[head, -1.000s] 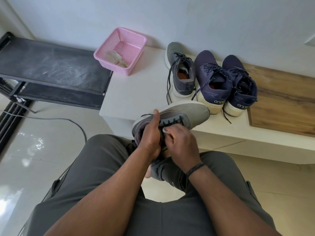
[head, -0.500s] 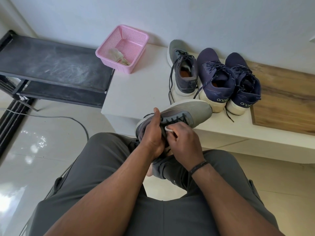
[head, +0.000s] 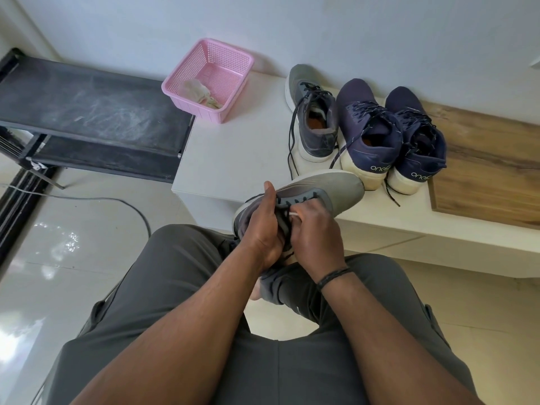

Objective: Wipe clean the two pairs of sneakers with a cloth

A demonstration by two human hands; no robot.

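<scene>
1. Sneakers are the job: one grey sneaker (head: pixel 306 197) sits at the near edge of the worktop (head: pixel 233 159), the left hand (head: pixel 263 229) curled round its heel end, the right hand (head: pixel 315 232) pinching something small and white at the laces, too small to identify.
2. Judged from this, wiping is at an early stage; the other grey sneaker (head: pixel 312 112) and the navy pair (head: pixel 391 133) stand untouched behind.
3. A pink basket (head: pixel 230 62) holds a crumpled pale cloth (head: pixel 198 92).

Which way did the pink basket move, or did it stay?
No. The pink basket still sits on the white bench's left corner; only the camera shifted.
</scene>
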